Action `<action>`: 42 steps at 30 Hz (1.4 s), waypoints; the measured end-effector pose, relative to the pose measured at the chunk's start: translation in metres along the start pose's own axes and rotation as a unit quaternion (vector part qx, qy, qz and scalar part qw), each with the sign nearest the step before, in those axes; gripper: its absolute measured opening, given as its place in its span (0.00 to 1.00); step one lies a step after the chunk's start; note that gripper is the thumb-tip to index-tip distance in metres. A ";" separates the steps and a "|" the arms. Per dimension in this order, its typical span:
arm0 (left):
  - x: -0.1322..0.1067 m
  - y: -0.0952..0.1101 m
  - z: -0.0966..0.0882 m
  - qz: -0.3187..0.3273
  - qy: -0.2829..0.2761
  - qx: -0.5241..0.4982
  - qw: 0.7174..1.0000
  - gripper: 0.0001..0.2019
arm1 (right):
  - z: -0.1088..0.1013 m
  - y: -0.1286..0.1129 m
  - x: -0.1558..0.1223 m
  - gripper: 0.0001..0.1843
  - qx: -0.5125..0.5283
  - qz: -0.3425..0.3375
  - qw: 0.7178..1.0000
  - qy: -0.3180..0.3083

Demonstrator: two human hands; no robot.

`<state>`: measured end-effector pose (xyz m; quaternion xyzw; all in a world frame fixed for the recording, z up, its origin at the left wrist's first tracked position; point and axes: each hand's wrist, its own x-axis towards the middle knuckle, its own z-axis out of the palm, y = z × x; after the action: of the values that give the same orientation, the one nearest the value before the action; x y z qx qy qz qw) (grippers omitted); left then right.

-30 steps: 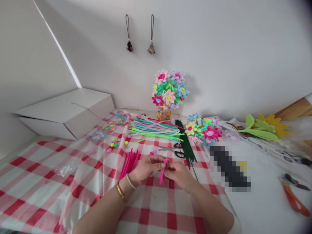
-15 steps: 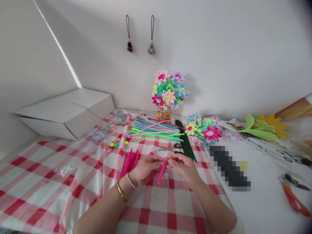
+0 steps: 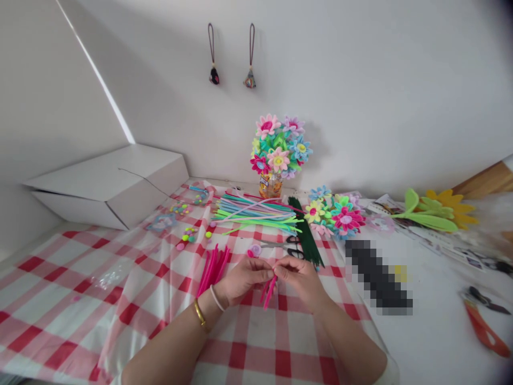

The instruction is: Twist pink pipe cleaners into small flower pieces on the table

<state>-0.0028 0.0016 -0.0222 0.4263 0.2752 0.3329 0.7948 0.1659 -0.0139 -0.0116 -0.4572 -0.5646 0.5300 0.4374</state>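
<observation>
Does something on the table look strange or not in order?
The checked tablecloth is rucked into folds left of the loose pink stems, not flat; a dark object at right shows only as blocks.

Scissors [image 3: 285, 246] lie on a cloth [image 3: 248, 342]. Behind them: rods [image 3: 256, 213], then a jar [image 3: 270, 186]. Left: beads [image 3: 187, 236]. Far left, behind: a box [image 3: 114, 184]. Right: stems [image 3: 308, 238], then flowers [image 3: 339, 216]. Before them: strips [image 3: 270, 294] between left grip [image 3: 245, 279] and right grip [image 3: 301, 279].
</observation>
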 end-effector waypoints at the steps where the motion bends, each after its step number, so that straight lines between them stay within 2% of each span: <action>1: 0.000 0.000 0.000 -0.004 -0.008 -0.009 1.000 0.08 | 0.000 0.000 0.000 0.09 0.002 -0.003 1.000 -0.002; 5: -0.002 0.001 0.000 -0.036 -0.034 -0.027 0.998 0.10 | 0.000 0.002 0.000 0.09 0.001 -0.012 1.000 0.005; 10: -0.003 0.004 0.002 -0.033 -0.047 -0.015 0.998 0.11 | -0.003 0.001 0.001 0.09 -0.020 -0.036 0.998 0.057; 16: -0.001 0.001 0.000 -0.038 -0.016 -0.016 0.999 0.10 | -0.005 0.000 0.001 0.11 -0.063 -0.056 0.992 0.095; 23: 0.001 0.004 -0.001 -0.058 0.063 -0.007 0.996 0.10 | -0.008 0.004 0.002 0.11 -0.095 -0.067 0.988 0.097; 29: 0.001 0.006 -0.004 -0.050 0.099 0.000 0.994 0.10 | -0.008 0.003 0.003 0.13 -0.044 -0.043 0.992 0.109; 32: 0.002 0.006 -0.005 -0.039 0.120 0.003 0.992 0.10 | -0.009 0.004 0.004 0.15 -0.023 -0.072 0.988 0.135; 35: 0.002 0.007 -0.005 -0.036 0.120 0.008 0.992 0.10 | -0.010 0.005 0.003 0.15 -0.071 -0.115 0.981 0.137; 38: 0.002 0.007 -0.005 -0.043 0.120 0.013 0.992 0.09 | -0.010 0.006 0.002 0.10 -0.188 -0.221 0.949 0.120; 40: 0.002 0.007 -0.006 -0.055 0.120 0.009 0.991 0.09 | -0.009 0.006 0.001 0.07 -0.283 -0.308 0.904 0.090; 42: 0.002 0.005 -0.006 -0.066 0.118 -0.004 0.991 0.08 | -0.008 0.006 0.002 0.07 -0.365 -0.362 0.855 0.067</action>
<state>-0.0078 0.0083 -0.0208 0.3616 0.3937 0.3288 0.7786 0.1732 -0.0105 -0.0170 -0.3818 -0.8126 0.0578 0.4365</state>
